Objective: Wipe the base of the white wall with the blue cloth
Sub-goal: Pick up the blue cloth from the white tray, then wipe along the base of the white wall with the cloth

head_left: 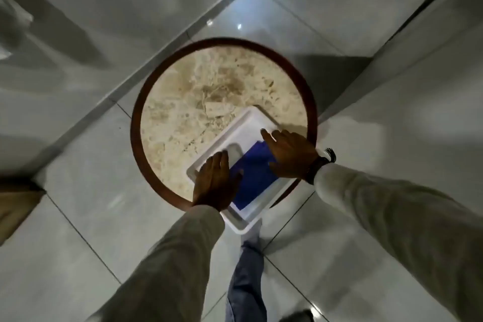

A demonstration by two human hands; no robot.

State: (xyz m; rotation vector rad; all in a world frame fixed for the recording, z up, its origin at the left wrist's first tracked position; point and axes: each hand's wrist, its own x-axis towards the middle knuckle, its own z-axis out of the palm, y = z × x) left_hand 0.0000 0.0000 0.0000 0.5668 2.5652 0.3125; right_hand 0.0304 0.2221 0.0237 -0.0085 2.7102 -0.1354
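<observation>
The blue cloth (pixel 254 178) lies flat in a white tray (pixel 236 131) on the round counter (pixel 183 102), between both grips. Left hand (pixel 215 180) and right hand (pixel 290 157) rest spread, holding nothing; the right overlaps its far end.

Both arms are reaching forward and down in pale sleeves; the left hand (pixel 215 180) is lying flat, palm down, fingers together, while the right hand (pixel 290 155) is spreading its fingers, a watch (pixel 317 166) circling its wrist
</observation>
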